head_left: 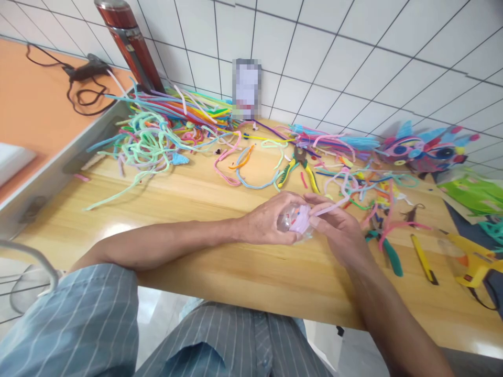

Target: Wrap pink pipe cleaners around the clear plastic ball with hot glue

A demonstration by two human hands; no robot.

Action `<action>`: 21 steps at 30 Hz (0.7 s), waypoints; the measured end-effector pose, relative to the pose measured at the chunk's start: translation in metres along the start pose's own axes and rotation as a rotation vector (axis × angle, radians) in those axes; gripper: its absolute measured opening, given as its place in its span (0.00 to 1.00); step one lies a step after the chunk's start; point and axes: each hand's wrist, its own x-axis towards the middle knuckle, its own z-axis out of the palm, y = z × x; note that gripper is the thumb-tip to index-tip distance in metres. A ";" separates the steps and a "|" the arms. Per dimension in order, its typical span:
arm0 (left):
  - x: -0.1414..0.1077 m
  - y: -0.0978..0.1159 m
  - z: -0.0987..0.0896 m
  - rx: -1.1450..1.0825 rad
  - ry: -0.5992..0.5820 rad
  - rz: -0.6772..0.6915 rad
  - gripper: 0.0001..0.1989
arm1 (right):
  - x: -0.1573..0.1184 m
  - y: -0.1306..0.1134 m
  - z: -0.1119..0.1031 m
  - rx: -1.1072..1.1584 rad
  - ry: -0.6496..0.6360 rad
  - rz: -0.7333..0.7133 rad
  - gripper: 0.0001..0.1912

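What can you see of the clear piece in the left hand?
The clear piece is rounded, shiny and see-through, like thin plastic. A fuzzy lilac strip covers its right side, and small red, orange and blue bits show on or in it. The left hand grips it over the table; the right hand is at its right edge, pinching the strip's loose length. Its underside is hidden.

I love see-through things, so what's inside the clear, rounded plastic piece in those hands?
Small red, blue and orange specks show at the clear, rounded plastic piece, beside a fuzzy lilac strip; I can't tell whether they're inside. The left hand and right hand hide its sides.
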 end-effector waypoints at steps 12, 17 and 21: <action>0.005 0.009 0.000 0.001 0.004 -0.008 0.25 | -0.003 -0.015 -0.003 -0.284 -0.038 -0.076 0.10; 0.009 0.017 -0.002 0.031 -0.001 -0.017 0.21 | -0.004 -0.028 0.002 -0.381 -0.069 -0.110 0.08; 0.009 0.013 -0.001 0.033 -0.003 -0.011 0.16 | -0.007 -0.034 0.006 -0.435 -0.071 -0.211 0.06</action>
